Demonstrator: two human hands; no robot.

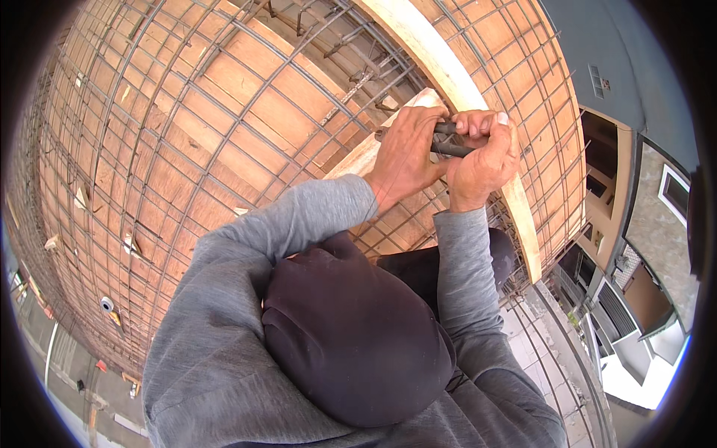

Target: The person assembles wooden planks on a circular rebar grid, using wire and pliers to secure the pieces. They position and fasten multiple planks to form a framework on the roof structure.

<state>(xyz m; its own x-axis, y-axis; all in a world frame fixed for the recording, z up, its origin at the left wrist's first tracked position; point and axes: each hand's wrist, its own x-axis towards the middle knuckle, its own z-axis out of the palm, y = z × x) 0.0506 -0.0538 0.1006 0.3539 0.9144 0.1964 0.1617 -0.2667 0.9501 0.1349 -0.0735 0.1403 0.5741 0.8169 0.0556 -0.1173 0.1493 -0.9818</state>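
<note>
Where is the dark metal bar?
In the head view, the dark metal bar is upper right of centre, gripped between the left hand and right hand, by the wooden plank over the steel mesh.

Rebar grid (pixel 224 112) covering the plywood deck (pixel 276 112), timber beam (pixel 448 67) close beside both hands, open drop beyond the edge
</note>
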